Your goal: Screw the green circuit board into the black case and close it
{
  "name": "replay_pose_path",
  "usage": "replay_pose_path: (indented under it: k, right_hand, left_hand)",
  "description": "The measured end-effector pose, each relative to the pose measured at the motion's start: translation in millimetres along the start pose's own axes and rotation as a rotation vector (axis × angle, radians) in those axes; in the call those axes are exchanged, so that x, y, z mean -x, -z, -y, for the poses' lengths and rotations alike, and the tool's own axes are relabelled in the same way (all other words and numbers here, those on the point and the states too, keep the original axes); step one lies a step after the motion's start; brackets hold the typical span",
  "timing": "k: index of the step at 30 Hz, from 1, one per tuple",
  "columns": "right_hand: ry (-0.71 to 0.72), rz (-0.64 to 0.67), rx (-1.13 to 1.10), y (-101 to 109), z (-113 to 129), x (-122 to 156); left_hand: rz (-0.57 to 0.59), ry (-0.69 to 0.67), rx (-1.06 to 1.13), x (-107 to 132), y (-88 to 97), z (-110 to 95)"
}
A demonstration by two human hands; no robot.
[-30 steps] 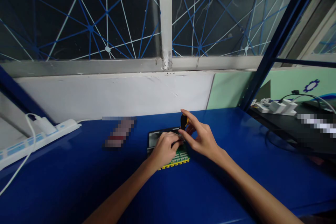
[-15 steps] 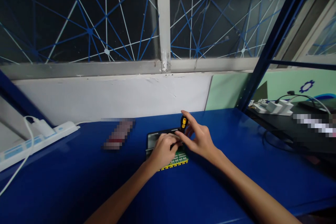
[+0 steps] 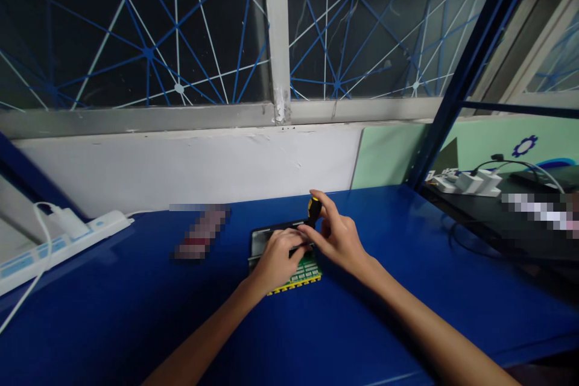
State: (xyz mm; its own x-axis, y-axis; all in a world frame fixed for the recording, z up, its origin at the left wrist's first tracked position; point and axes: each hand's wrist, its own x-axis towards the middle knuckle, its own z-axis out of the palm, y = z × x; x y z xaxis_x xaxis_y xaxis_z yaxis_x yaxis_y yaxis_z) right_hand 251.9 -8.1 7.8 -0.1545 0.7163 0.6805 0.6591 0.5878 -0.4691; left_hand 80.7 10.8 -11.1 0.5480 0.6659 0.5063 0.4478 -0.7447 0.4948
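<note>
A screwdriver (image 3: pixel 313 210) with a black and yellow handle stands nearly upright in my right hand (image 3: pixel 340 240). The fingers and thumb close around the handle's lower part, and the forefinger reaches up beside its top. My left hand (image 3: pixel 279 258) bends over the middle of an open dark case (image 3: pixel 259 242), its thumb and fingers drawn together close to the screwdriver's lower end. What those fingertips grip is hidden. At the case's near side lies a green panel (image 3: pixel 309 270) with rows of pale rectangles and a yellow toothed edge. The screwdriver's tip is out of sight.
A blurred-out reddish item (image 3: pixel 202 234) lies left of the case on the blue table (image 3: pixel 398 307). A white power strip (image 3: pixel 67 241) with a plug and cable runs along the left edge. More white plugs (image 3: pixel 479 182) sit on the dark surface at right.
The screwdriver handle has turned, and its yellow part now shows at the top. My right fingers have shifted slightly around it. The whole view has drifted a little.
</note>
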Motion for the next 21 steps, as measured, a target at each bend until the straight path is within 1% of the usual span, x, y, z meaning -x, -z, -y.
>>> replay_pose_path:
  k: [3,7,9,11,15,18,21]
  right_hand:
    - [-0.020,-0.037,-0.059,-0.9,-1.1,-1.1]
    - [-0.127,-0.208,-0.074,6.4,-9.8,-8.9]
    - [-0.164,-0.246,-0.033,12.6,-18.6,-13.2]
    - [-0.182,-0.233,0.017,17.7,-29.0,-15.9]
    - [-0.186,-0.141,0.116,20.1,-46.0,-15.4]
    - [-0.178,-0.116,0.155,17.4,-50.4,-13.5]
    - [-0.171,-0.101,0.160,15.0,-49.4,-12.7]
  left_hand:
    - [0.001,-0.016,0.021,-0.3,0.7,0.9]
    - [0.010,-0.033,0.054,-1.2,3.0,0.4]
    - [0.016,-0.035,0.066,-1.4,4.2,-0.7]
    - [0.024,-0.037,0.072,-1.6,5.2,-2.1]
    - [0.044,-0.039,0.089,-1.9,6.6,-4.4]
    - [0.051,-0.040,0.103,-2.1,6.9,-4.7]
    - [0.049,-0.045,0.092,-2.0,6.7,-4.8]
